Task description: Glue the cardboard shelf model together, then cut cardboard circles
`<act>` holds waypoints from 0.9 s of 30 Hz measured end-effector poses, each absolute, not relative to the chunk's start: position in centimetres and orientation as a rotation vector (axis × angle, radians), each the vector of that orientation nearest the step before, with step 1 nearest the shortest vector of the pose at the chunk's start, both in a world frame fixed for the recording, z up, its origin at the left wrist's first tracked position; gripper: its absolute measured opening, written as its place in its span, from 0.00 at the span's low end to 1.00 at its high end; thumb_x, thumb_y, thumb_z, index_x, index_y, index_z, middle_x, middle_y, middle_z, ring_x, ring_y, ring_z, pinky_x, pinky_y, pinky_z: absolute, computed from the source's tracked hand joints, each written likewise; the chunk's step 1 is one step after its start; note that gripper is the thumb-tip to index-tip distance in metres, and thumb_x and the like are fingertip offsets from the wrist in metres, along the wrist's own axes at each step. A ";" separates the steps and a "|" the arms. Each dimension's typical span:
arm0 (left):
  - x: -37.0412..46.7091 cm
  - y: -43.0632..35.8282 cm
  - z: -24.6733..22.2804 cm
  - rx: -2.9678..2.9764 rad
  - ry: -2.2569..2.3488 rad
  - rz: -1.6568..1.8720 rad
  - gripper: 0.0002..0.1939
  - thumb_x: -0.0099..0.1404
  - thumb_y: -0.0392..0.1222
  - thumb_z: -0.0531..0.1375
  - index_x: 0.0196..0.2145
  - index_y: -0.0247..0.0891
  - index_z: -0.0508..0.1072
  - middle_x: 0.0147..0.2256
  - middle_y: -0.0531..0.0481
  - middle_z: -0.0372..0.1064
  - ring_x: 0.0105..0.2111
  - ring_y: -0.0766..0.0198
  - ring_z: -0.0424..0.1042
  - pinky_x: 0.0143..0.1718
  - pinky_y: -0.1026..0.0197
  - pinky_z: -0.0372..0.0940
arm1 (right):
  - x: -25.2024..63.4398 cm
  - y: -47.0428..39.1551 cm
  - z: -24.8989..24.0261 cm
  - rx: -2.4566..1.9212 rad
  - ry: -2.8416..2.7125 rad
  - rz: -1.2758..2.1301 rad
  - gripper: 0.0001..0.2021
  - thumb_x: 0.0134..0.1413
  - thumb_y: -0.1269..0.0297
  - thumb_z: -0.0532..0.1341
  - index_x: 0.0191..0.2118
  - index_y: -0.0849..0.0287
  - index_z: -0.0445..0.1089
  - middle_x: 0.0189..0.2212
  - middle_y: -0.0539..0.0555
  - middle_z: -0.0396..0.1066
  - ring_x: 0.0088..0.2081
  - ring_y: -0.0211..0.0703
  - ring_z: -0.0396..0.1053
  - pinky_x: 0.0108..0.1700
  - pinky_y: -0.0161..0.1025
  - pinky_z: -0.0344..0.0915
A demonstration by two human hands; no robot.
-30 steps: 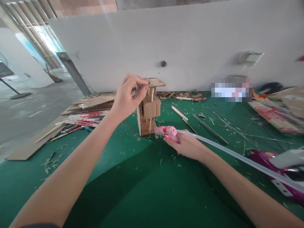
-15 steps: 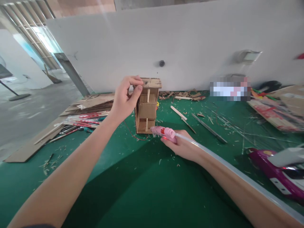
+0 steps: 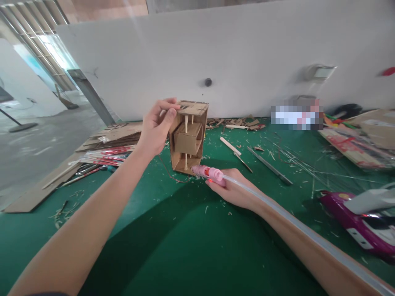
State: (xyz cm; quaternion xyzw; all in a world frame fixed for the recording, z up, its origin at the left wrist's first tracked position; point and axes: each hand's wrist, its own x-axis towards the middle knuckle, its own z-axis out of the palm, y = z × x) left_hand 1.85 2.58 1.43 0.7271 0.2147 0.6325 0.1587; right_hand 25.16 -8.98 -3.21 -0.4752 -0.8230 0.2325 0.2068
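An upright cardboard box frame (image 3: 186,142) stands on the green table, with a middle compartment and thin wooden sticks inside. My left hand (image 3: 158,125) pinches its top left corner between thumb and fingers. Low on the right, my right hand (image 3: 236,189) is wrapped round a pink glue gun (image 3: 215,174) with a long clear glue stick (image 3: 277,209) trailing from its back. The nozzle is at the box's lower right corner; whether it touches cannot be made out. A thin red wire (image 3: 168,170) lies by the base.
Cardboard sheets (image 3: 115,133) and packaged tools (image 3: 106,155) lie on the left. Cardboard scraps (image 3: 243,122) line the wall. A wooden stick (image 3: 230,146), a knife (image 3: 243,163) and a metal rod (image 3: 269,165) lie right of the box. Farther right is a purple device (image 3: 348,218).
The cardboard box has turned, so more of its inside and right wall shows. My left hand has shifted left with its top corner. The glue gun has moved slightly left.
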 end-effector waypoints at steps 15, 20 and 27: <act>2.6 2.4 1.1 1.934 0.597 1.831 0.10 0.66 0.53 0.58 0.37 0.45 0.71 0.49 0.49 0.72 0.56 0.56 0.67 0.54 0.48 0.65 | 25.0 -8.6 -4.2 -1.325 -2.212 0.645 0.14 0.59 0.58 0.54 0.29 0.58 0.72 0.17 0.48 0.63 0.19 0.34 0.55 0.21 0.34 0.48; 3.2 2.2 0.8 1.946 0.566 1.849 0.08 0.68 0.51 0.56 0.38 0.47 0.70 0.48 0.51 0.72 0.57 0.58 0.66 0.56 0.50 0.63 | 24.9 -8.6 -3.9 -1.286 -2.270 0.643 0.14 0.59 0.58 0.54 0.28 0.58 0.70 0.20 0.49 0.65 0.20 0.34 0.57 0.23 0.33 0.50; 3.6 1.8 0.9 1.927 0.598 1.851 0.09 0.67 0.52 0.57 0.38 0.46 0.70 0.49 0.50 0.71 0.56 0.57 0.67 0.55 0.50 0.64 | 25.0 -8.7 -3.9 -1.346 -2.256 0.667 0.15 0.58 0.57 0.55 0.25 0.59 0.68 0.18 0.48 0.63 0.19 0.34 0.56 0.22 0.33 0.50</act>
